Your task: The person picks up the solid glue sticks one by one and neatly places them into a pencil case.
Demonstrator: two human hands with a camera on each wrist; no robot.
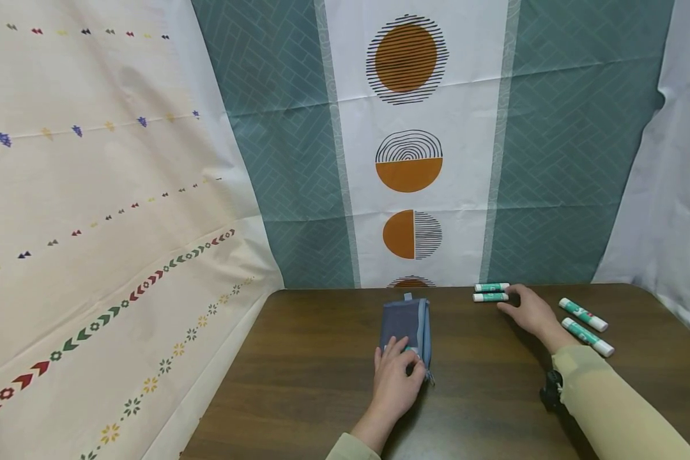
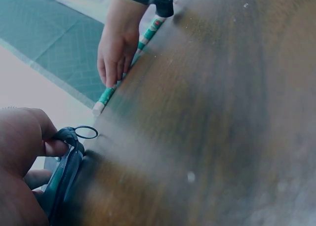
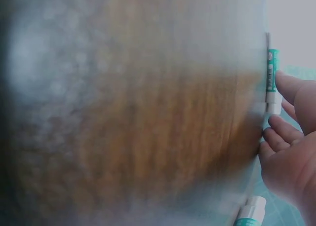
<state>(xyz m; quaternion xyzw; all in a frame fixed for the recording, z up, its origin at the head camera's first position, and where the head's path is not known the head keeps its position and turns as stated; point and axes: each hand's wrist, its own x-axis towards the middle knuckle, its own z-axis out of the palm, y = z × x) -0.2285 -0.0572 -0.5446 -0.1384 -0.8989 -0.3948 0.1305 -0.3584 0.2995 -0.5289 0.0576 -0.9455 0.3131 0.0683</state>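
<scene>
A blue-grey zippered pouch (image 1: pixel 399 319) lies on the brown table, its zipper along the right side. My left hand (image 1: pixel 398 380) rests over its near end; in the left wrist view, thumb and finger pinch the pouch's edge beside a zipper pull ring (image 2: pixel 86 132). A bit of teal shows by the fingers. Toward the table's far edge, my right hand (image 1: pixel 533 311) has its fingers loosely bent at the right ends of two green-and-white glue sticks (image 1: pixel 490 297). The right wrist view shows its thumb beside one glue stick (image 3: pixel 272 70), with the other fingers spread below.
Two more glue sticks (image 1: pixel 588 337) lie slantwise to the right of my right hand, close to that forearm. Patterned cloth (image 1: pixel 408 140) hangs behind the table's far edge, and cream cloth (image 1: pixel 121 255) drapes along the left. A black band (image 1: pixel 551 391) is on the right wrist.
</scene>
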